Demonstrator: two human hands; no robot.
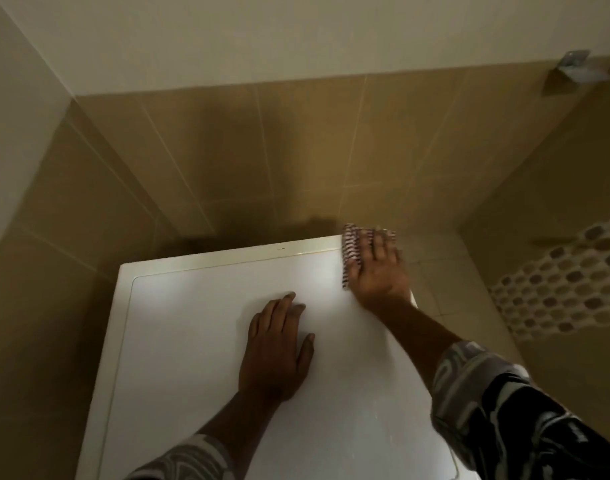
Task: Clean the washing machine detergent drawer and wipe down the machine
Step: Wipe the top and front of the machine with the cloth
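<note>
Head view: I look down on the white machine top [199,341], which stands in a tiled corner.
Cloth [350,247]: checked, on the far right corner of the top. Its far edge is at the rear rim, perhaps just over it. Its long axis runs near to far.
Right hand [378,275]: laid flat on the cloth, with the fingers [379,239] spread and straight. They press the cloth down and do not curl round it. This hand is somewhat blurred.
Left hand [274,351]: flat on the bare top near its middle, fingers [286,303] straight and relaxed, grasping nothing. It is well apart from the cloth.
Key relation: the cloth lies directly under my right fingers at the far right corner, so the rest of the top extends left of it and towards me.
Nearer hand: the right, which is already on the cloth.
Obstruction: my left hand rests between the cloth and the near left part of the top.
Drawer: not in view. The machine's front is below the frame, so I cannot tell its condition.
Step in hand (judgement): wiping the top panel.
Next move (judgement): a stroke leftward along the far rim, or back towards me. The left hand would need to lift or shift.
Risk (judgement): at this corner the cloth could slip off the rear or right edge.
Surroundings: tan wall tiles [296,150], a metal bracket [573,69] at the far right, and a mosaic strip [556,289] on the right.
</note>
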